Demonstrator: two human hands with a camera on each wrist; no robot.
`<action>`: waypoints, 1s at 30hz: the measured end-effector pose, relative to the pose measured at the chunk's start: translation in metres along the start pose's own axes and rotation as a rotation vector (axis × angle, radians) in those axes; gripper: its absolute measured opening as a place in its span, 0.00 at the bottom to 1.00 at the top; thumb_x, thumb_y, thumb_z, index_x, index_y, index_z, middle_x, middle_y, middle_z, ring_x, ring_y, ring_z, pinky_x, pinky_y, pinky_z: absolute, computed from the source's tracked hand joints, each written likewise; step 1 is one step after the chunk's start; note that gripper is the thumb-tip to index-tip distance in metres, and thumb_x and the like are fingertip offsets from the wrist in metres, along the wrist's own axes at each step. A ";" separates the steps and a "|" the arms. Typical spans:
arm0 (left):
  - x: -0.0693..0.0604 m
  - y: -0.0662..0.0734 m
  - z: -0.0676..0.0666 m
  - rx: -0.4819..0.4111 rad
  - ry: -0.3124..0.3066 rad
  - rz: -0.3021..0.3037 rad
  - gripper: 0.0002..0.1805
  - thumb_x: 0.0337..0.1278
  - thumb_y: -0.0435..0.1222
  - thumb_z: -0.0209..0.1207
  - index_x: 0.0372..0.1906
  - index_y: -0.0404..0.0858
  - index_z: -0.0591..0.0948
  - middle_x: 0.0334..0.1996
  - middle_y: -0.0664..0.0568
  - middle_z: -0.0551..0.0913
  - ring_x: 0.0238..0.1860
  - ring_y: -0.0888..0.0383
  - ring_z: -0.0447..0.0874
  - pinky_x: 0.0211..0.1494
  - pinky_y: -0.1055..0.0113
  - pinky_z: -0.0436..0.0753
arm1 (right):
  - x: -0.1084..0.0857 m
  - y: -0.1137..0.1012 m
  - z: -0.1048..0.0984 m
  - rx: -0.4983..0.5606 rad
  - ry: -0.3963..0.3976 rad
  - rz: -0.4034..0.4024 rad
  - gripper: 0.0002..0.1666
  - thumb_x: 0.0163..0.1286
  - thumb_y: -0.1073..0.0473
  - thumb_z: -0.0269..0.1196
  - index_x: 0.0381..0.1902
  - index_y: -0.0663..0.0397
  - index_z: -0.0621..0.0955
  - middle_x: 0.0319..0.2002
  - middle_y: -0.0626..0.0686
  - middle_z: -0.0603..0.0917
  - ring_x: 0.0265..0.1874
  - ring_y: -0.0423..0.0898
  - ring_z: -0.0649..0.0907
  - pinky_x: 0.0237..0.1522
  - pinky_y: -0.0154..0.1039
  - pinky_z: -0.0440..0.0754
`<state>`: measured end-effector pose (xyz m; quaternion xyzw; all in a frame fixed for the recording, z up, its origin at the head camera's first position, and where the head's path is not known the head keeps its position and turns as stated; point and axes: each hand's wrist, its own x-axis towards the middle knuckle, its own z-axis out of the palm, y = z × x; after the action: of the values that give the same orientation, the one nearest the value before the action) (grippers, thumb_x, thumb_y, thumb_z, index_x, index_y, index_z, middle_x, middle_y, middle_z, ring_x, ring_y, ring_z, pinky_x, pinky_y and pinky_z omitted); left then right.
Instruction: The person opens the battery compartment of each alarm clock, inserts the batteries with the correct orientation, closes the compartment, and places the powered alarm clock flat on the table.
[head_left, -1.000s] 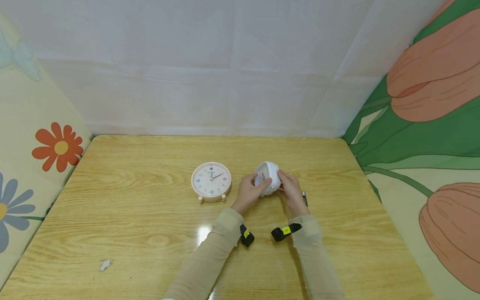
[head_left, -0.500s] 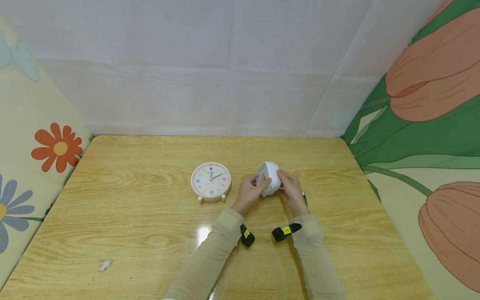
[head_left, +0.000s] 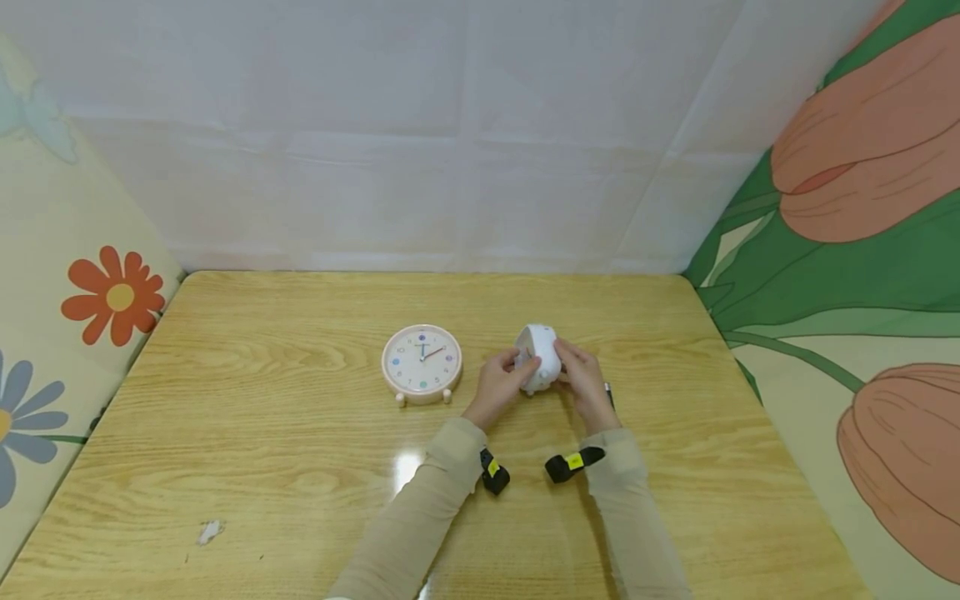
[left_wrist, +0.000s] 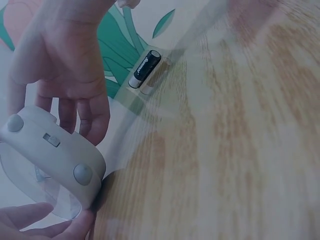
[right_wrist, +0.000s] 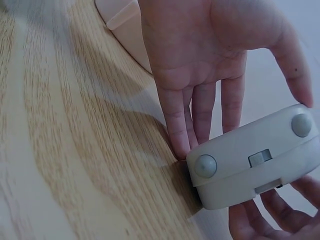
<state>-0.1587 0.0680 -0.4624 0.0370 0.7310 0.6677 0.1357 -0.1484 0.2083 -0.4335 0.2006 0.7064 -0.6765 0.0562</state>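
Both hands grip a small white clock [head_left: 547, 352] just above or on the table. My left hand [head_left: 498, 387] holds its clear front side, with the thumb on the edge. On the back side are the fingers of my right hand [head_left: 587, 385]. In the left wrist view, the white clock's casing [left_wrist: 62, 155] shows two round feet and a small switch. The same underside of the casing [right_wrist: 240, 145] faces the right wrist camera. The clock's back face is mostly hidden.
A pink round clock [head_left: 422, 363] lies face up left of the hands, partly seen in the right wrist view [right_wrist: 132, 35]. A black battery [left_wrist: 145, 69] lies beyond the right hand. White cloth hangs behind the wooden table [head_left: 262, 433].
The white clock has turned slightly, so that its front shows less and its side more. Both hands have stayed nearly in place.
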 end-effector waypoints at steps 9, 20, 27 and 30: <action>0.001 -0.002 -0.001 -0.043 -0.006 -0.015 0.28 0.57 0.48 0.56 0.56 0.34 0.74 0.51 0.44 0.77 0.49 0.54 0.76 0.49 0.63 0.78 | -0.002 0.000 0.001 0.007 -0.021 0.008 0.31 0.70 0.47 0.49 0.65 0.58 0.64 0.63 0.58 0.65 0.51 0.49 0.70 0.46 0.41 0.74; -0.001 -0.001 -0.001 -0.037 0.005 -0.038 0.31 0.58 0.47 0.55 0.61 0.31 0.68 0.57 0.41 0.72 0.56 0.51 0.71 0.56 0.61 0.73 | -0.001 0.000 0.002 0.006 -0.030 -0.003 0.31 0.69 0.47 0.50 0.65 0.56 0.65 0.63 0.56 0.65 0.53 0.50 0.68 0.49 0.46 0.72; -0.001 0.000 -0.002 -0.017 -0.008 -0.008 0.28 0.61 0.48 0.51 0.60 0.34 0.70 0.56 0.43 0.73 0.55 0.52 0.72 0.57 0.61 0.73 | -0.001 0.000 0.003 0.018 -0.044 -0.006 0.30 0.69 0.47 0.50 0.65 0.56 0.65 0.63 0.56 0.65 0.52 0.50 0.68 0.52 0.49 0.71; -0.002 -0.001 -0.002 -0.006 -0.017 0.031 0.28 0.62 0.49 0.49 0.58 0.33 0.71 0.53 0.43 0.75 0.53 0.54 0.74 0.54 0.63 0.75 | -0.002 0.000 0.003 0.021 -0.052 -0.005 0.30 0.70 0.48 0.50 0.65 0.57 0.65 0.63 0.57 0.65 0.53 0.50 0.67 0.54 0.51 0.69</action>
<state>-0.1573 0.0656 -0.4631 0.0535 0.7270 0.6717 0.1320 -0.1476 0.2046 -0.4330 0.1818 0.6982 -0.6888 0.0706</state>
